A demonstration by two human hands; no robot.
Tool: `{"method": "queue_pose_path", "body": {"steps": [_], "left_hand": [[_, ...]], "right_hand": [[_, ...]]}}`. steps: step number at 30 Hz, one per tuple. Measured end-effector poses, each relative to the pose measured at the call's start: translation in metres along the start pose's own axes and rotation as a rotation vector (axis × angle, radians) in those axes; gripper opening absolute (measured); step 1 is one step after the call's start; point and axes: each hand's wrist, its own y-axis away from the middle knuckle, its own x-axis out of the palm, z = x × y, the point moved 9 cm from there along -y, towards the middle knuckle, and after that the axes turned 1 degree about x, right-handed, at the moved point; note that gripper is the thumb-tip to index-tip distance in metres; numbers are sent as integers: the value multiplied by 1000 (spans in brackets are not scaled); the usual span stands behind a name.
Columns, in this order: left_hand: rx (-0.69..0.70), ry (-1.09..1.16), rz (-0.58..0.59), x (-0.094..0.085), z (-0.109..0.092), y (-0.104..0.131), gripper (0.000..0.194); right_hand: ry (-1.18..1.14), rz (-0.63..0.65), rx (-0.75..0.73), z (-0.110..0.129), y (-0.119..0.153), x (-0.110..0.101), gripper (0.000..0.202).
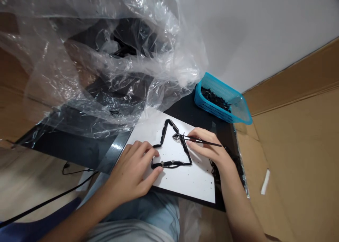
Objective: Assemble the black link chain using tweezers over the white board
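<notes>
A white sheet [174, 182] lies on the black table, with a black angular outline [172, 163] made of short dark pieces on it. My right hand [202, 143] is closed on dark tweezers [209, 142], whose tips are at a small dark looped piece [176, 136] beside the outline's right side. Whether the tips grip that piece is too small to tell. My left hand [140, 164] rests on the sheet's left part, fingers apart, its fingertips touching the outline's left edge. Small black specks are scattered on the sheet.
A blue basket [222, 93] with black bits stands at the table's back right. Crumpled clear plastic [127, 69] covers the upper left. More black pieces [237, 164] lie beyond my right forearm. A black cable [47, 202] crosses the lower left.
</notes>
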Motion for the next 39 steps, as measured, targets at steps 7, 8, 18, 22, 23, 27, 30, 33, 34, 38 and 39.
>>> {"method": "queue_pose_path", "body": {"steps": [7, 8, 18, 22, 23, 27, 30, 33, 34, 38, 39], "left_hand": [[1, -59, -29, 0, -1, -1, 16], [-2, -78, -31, 1, -1, -1, 17], [6, -143, -66, -2, -1, -2, 16], [23, -153, -103, -3, 0, -2, 15], [29, -148, -117, -4, -1, -1, 16], [57, -42, -253, -19, -11, 5, 16], [90, 114, -343, -38, -25, 12, 21], [118, 310, -261, -45, -39, 13, 34], [129, 372, -218, -45, -44, 13, 36], [166, 610, -187, -45, -51, 18, 22], [168, 655, -213, -45, -49, 20, 18]], "right_hand": [[-273, -240, 265, -38, 5, -4, 12], [-387, -340, 300, -48, 9, -9, 12], [-844, -987, 374, -120, 54, -71, 27], [-913, -1123, 312, -117, 66, -98, 34], [-931, -1136, 304, -112, 68, -101, 34], [-1025, -1045, 342, -73, 68, -76, 31], [-1193, -707, 436, -29, 54, -20, 17], [-1270, -424, 449, 16, 46, 23, 12], [-1287, -362, 445, 26, 45, 31, 14], [-1356, -232, 434, 45, 40, 49, 15], [-1365, -222, 436, 46, 39, 50, 14]]}}
